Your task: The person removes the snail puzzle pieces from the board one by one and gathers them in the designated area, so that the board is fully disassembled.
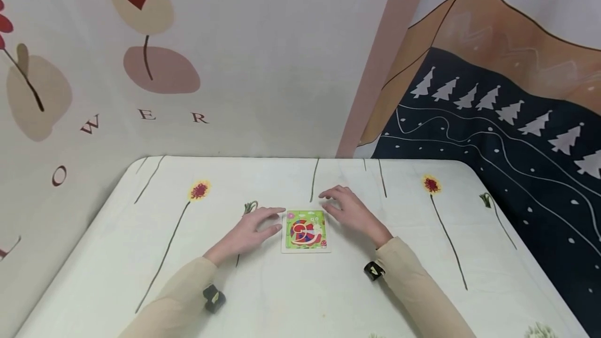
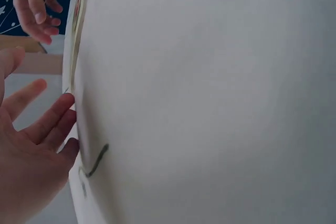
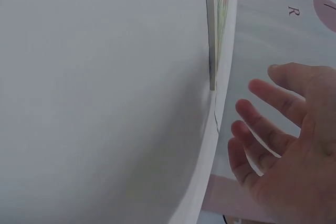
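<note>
**Left hand (image 1: 249,231) and right hand (image 1: 349,209) flank one snail puzzle (image 1: 306,231)**

Nearest, two black wrist devices (image 1: 214,300) sit by two beige sleeves (image 1: 415,280). Beyond, the square puzzle lies flat on the white surface (image 1: 263,296), between both hands. Left fingers extend loosely at its edge, contact unclear; right fingers, relaxed and slightly bent, hold nothing. Farther, two yellow-red flowers (image 1: 199,190) show; behind, eight pale trees (image 1: 488,99).

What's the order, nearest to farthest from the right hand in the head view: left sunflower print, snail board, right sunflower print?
From the right hand:
1. Snail board, just to its left.
2. Right sunflower print, off to its right.
3. Left sunflower print, well over to the left.
</note>
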The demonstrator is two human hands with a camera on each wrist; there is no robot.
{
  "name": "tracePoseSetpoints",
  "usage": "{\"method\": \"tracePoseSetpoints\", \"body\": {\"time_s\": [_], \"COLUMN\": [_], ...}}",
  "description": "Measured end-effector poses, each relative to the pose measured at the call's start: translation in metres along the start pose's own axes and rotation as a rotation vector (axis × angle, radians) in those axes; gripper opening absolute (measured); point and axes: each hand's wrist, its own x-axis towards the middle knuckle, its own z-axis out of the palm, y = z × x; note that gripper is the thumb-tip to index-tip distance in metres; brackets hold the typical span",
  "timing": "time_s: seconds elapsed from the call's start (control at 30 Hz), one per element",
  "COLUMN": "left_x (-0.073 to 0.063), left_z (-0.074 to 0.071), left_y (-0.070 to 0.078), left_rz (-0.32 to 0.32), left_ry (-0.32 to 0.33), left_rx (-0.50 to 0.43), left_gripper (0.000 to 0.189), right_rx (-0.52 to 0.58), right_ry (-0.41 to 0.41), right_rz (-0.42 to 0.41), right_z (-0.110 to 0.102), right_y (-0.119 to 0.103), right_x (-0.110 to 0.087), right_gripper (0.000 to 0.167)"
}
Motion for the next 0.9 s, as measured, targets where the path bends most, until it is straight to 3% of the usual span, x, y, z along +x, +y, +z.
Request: {"method": "tracePoseSetpoints", "body": {"time_s": [0.33, 0.47, 0.6, 0.9], "left_x": [-0.001, 0.000, 0.001, 0.001], "left_z": [0.006, 0.008, 0.011, 0.015], "left_y": [-0.006, -0.010, -0.012, -0.013], "left_rz": [0.040, 0.087, 0.141, 0.157], "left_ry": [-0.061, -0.069, -0.068, -0.067], "left_rx": [-0.049, -0.050, -0.030, 0.021], "left_gripper": [0.039, 0.037, 0.037, 0.038], "right_rx": [0.117, 0.167, 0.185, 0.175], "right_ry": [-0.166, -0.224, -0.245, -0.271], "right_rz": [-0.004, 0.006, 0.004, -0.027], "right_z": [0.007, 0.013, 0.018, 0.031], "right_y": [-0.007, -0.008, -0.012, -0.023], "right_x": [0.012, 0.017, 0.022, 0.035], "right_gripper": [0.017, 0.015, 0.015, 0.015]}}
